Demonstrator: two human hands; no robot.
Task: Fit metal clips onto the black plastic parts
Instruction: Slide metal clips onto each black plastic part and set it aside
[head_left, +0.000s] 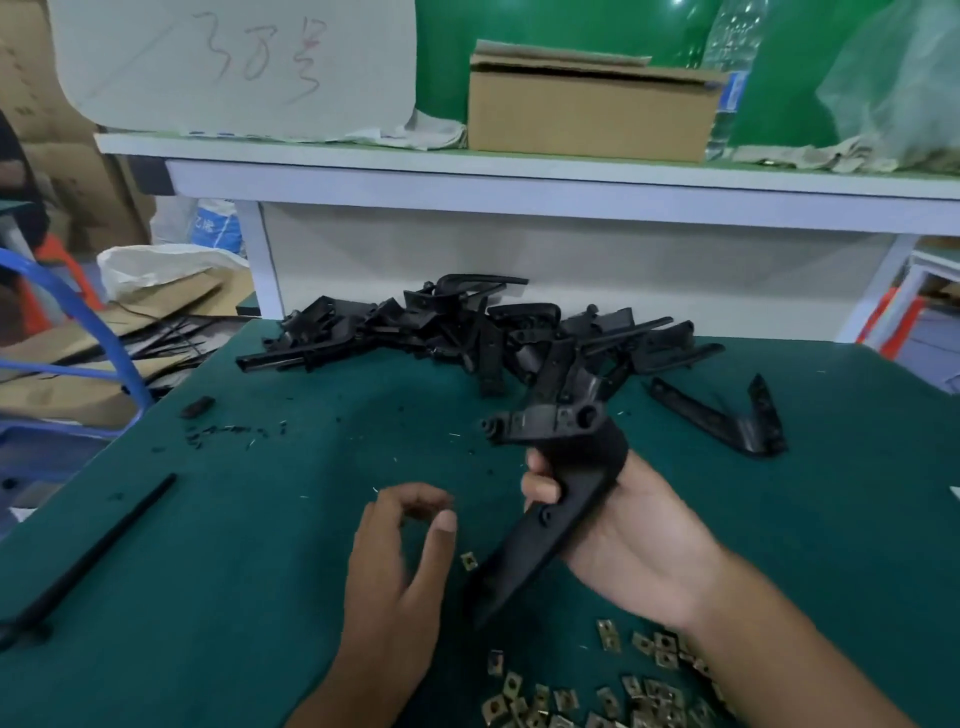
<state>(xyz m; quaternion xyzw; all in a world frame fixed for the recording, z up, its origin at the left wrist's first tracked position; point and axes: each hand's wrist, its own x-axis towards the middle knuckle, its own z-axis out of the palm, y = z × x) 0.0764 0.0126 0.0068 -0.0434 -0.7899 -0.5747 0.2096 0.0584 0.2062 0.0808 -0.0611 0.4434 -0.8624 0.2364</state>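
My right hand grips a long black plastic part around its middle, held above the green table with its wide bracket end up and its narrow end down. My left hand hovers just left of it, fingers loosely curled, nothing visible between them. A single metal clip lies on the table between the hand and the part's lower end. Several more brass-coloured clips lie scattered at the near edge under my right forearm. A heap of black plastic parts lies at the far side of the table.
One black angled part lies apart at the right. A thin black rod lies at the left edge, with plastic scraps nearby. Behind stands a white shelf with a cardboard box and bottle.
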